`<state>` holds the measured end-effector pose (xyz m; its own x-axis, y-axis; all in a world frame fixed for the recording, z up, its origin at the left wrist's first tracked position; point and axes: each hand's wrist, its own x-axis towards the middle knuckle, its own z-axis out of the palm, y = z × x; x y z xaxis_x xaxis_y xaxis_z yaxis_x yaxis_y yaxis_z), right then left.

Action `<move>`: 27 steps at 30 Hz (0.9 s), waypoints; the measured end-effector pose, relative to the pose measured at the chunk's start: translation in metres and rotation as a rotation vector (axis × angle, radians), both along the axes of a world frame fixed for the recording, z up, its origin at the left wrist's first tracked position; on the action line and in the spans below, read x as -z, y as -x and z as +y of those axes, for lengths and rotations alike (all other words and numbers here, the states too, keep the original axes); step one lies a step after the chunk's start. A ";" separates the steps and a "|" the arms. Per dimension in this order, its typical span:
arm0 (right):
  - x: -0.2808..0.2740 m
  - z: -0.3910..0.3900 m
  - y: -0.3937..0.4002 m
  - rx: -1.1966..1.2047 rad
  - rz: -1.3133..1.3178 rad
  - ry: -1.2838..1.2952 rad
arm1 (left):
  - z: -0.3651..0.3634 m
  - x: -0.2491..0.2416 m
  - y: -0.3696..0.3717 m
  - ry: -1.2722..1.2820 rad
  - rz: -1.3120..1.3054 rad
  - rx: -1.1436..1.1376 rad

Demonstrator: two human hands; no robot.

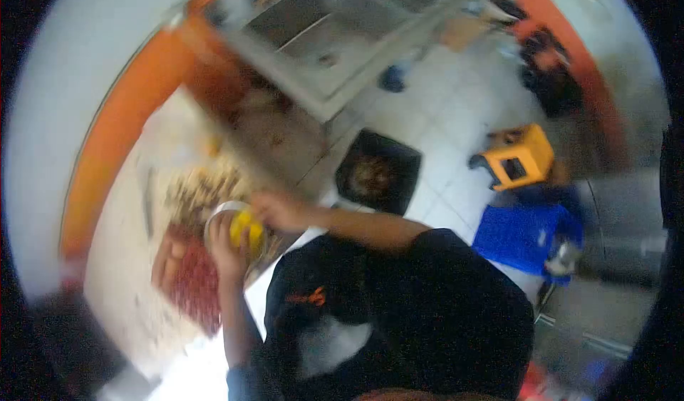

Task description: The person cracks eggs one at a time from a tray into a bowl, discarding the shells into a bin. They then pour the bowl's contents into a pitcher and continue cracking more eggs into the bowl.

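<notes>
The view is blurred and tilted. My left hand [226, 250] is wrapped over a round bowl [229, 207] with a white rim and a bright yellow part [244, 234]. Right beside the rim, my right hand [280, 211] is closed, its fingers curled; I cannot tell what they hold. Behind the bowl lies a heap of small brown pieces [203, 189] on the pale table [122, 258]. A red mesh-like bundle [194, 278] sits next to my left wrist, with tan rounded pieces [169, 258] along its edge.
A long thin dark object [148, 201] lies on the table. Beyond is a metal sink [313, 62]. On the tiled floor stand a black tub [388, 160] with brown matter inside, a yellow stool [531, 157] and a blue crate [509, 237].
</notes>
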<state>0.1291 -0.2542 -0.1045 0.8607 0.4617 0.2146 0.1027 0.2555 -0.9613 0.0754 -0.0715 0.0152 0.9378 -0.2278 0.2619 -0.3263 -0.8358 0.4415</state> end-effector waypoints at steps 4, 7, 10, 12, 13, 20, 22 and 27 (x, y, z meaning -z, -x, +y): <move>-0.072 0.015 0.017 -0.145 -0.023 0.030 | 0.005 -0.007 0.003 0.106 0.109 0.114; -0.087 0.032 0.014 -0.331 0.011 0.129 | 0.033 0.005 -0.002 0.195 0.087 0.231; -0.061 0.065 0.016 -0.090 -0.150 0.333 | 0.009 -0.021 0.000 0.239 -0.111 0.285; -0.049 0.074 0.014 -0.041 -0.298 0.310 | -0.003 -0.024 -0.020 0.264 -0.155 0.352; -0.064 0.068 0.012 -0.006 -0.317 0.319 | -0.020 -0.043 -0.036 0.264 -0.168 0.387; -0.088 0.051 0.024 0.306 -0.498 0.371 | -0.071 -0.068 -0.074 0.326 -0.224 0.610; -0.089 0.052 0.019 0.367 -0.511 0.409 | -0.076 -0.071 -0.075 0.336 -0.222 0.635; -0.096 0.064 0.021 0.487 -0.531 0.493 | -0.085 -0.077 -0.071 0.358 -0.200 0.665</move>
